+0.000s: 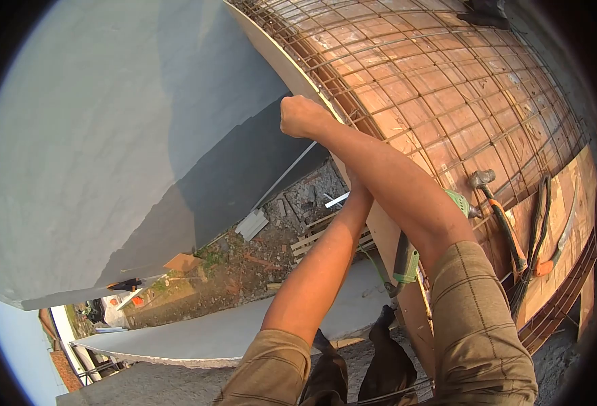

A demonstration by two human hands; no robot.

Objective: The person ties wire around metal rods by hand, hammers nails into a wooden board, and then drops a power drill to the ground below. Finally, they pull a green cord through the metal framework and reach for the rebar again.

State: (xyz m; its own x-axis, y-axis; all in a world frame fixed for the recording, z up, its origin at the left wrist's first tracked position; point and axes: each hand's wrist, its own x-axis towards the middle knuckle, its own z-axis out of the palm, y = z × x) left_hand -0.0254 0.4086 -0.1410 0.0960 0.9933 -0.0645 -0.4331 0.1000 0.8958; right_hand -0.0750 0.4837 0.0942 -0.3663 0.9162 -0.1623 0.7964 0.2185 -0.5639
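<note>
My right hand (301, 116) is closed in a fist at the outer edge of the curved plywood board (281, 57); what it holds, if anything, is hidden. My left forearm reaches up and passes beneath my right forearm, which hides the left hand. Under my right arm lies a green power drill (405, 262), partly covered, with its chuck pointing right. To its right a hammer (498, 210) rests on the formwork. Beside that are a black cable (537, 237) and a curved tool with an orange handle (546, 267).
A rebar grid (440, 101) covers the curved wooden formwork. A large grey wall (95, 135) fills the left. Far below are rubble, a wooden pallet (312, 237) and boards on the ground. A dark shoe (484, 15) shows at the top right.
</note>
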